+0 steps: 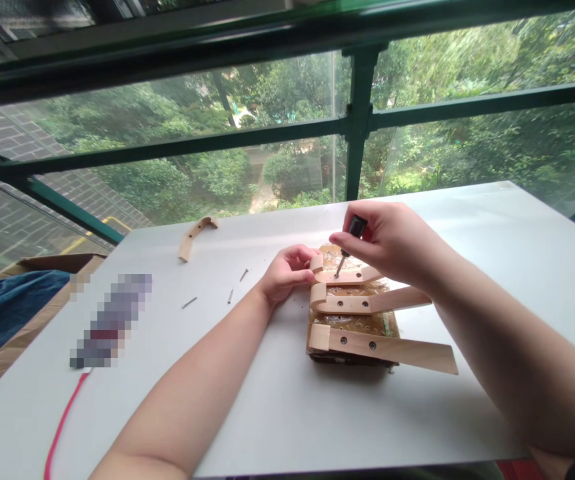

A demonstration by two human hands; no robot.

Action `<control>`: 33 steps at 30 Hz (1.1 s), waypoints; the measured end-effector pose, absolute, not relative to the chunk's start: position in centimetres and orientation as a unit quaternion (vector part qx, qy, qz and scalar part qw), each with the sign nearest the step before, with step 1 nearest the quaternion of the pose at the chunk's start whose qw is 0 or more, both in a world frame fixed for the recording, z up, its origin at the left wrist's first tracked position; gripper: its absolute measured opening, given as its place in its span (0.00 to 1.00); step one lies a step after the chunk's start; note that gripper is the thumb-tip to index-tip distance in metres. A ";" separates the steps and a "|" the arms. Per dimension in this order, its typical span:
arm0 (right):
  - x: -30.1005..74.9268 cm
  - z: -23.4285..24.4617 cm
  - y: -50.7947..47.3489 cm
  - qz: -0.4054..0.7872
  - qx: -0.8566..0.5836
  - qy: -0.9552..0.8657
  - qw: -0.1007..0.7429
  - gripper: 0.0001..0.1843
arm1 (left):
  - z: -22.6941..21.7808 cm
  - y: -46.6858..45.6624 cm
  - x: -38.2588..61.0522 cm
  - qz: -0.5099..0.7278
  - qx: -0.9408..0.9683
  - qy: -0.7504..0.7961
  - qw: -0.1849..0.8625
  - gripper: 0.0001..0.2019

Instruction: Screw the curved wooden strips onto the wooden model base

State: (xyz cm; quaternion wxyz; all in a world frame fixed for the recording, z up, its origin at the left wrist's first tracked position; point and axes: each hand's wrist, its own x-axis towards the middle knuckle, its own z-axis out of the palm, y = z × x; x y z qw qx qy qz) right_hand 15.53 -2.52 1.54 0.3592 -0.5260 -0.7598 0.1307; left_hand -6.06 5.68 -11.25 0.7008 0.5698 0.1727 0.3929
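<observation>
My right hand (pixel 390 237) grips a screwdriver (pixel 356 230) by its black handle. The tip meets a screw in the farthest of three curved wooden hooks (pixel 348 277) lying across a tape-wrapped block (pixel 352 323). My left hand (pixel 292 272) pinches the curled left end of that same hook. Nearer to me, the middle wooden hook (pixel 354 305) and the front wooden hook (pixel 392 347) each show two screw heads. My right hand and forearm partly hide the right end of the farthest hook.
A loose wooden hook (pixel 196 237) lies at the table's back left. Several screws (pixel 230 296) are scattered left of my left hand. A pixelated object (pixel 112 320) with a red cable (pixel 64 423) is on the left. A cardboard box (pixel 42 267) holds blue cloth beside the white table (pixel 247 413).
</observation>
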 end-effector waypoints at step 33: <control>16.8 2.1 -3.7 0.124 -0.462 -0.843 0.248 0.12 | -11.2 5.6 -6.0 0.389 0.566 0.170 0.707 0.16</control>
